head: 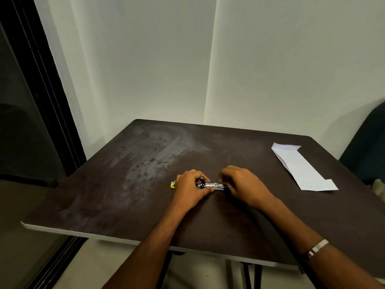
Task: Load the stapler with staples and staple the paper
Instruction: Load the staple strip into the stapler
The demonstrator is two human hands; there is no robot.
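A small metal stapler (pixel 211 185) lies on the dark table (pixel 125 195) between my two hands, its silver channel showing. My left hand (pixel 190 190) grips its left end, fingers curled over the top and thumb against the near side. My right hand (pixel 242 184) grips the right end with curled fingers. A yellow piece (pixel 173 185) sticks out just left of my left hand; I cannot tell what it is. A folded white paper (pixel 302 167) lies apart at the table's far right. Loose staples are not visible.
A wall corner rises behind the table. A dark door frame (pixel 48 101) stands on the left and a dark chair (pixel 366 147) on the right. The table's white front edge (pixel 104 236) is near my forearms. A silver bracelet (pixel 317 247) circles my right wrist.
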